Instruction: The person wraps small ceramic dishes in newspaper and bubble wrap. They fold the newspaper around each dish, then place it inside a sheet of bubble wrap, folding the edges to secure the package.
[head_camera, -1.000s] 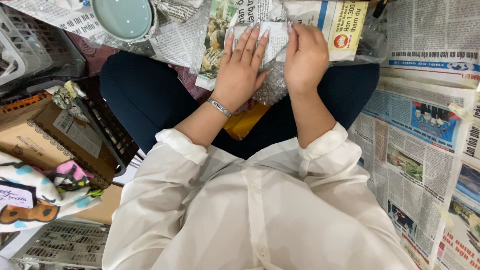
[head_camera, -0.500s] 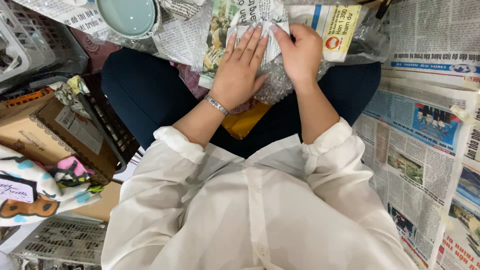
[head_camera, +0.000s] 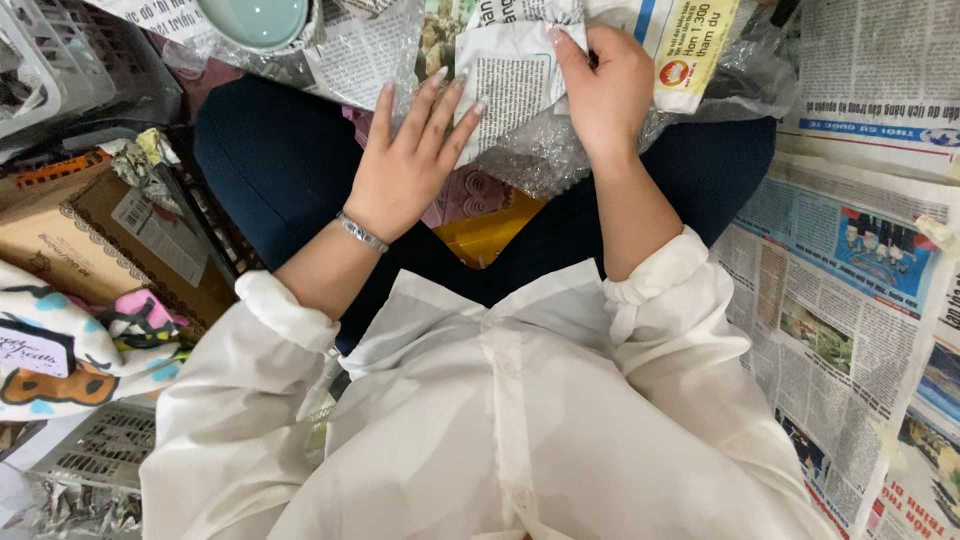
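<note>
Pinched between thumb and fingers, the right hand (head_camera: 610, 85) has its grip closed on the top edge of a crumpled sheet of printed newspaper (head_camera: 515, 80) wrapped over a bundle of clear bubble wrap (head_camera: 540, 160). Its wrist bends downward and the bare forearm runs back toward 6 o'clock into a rolled white sleeve (head_camera: 660, 285).

At 9 o'clock of it, the left hand (head_camera: 410, 165) lies flat, palm down, with fingers spread and straight; the fingertips press on the paper's left edge, so this grip is apart and clamps nothing. A thin silver bracelet (head_camera: 360, 232) circles that wrist.

The wrapped bundle rests on the person's lap, over dark blue trousers (head_camera: 270, 160), at 12 o'clock of the body. A yellow object (head_camera: 490, 230) shows just beneath it.

A pale green ceramic bowl (head_camera: 255, 18) sits on more newspaper at 11 o'clock. Newspaper sheets spread over the floor (head_camera: 850, 300) lie at 3 o'clock, and a brown cardboard box (head_camera: 90, 240) at 9 o'clock.
</note>
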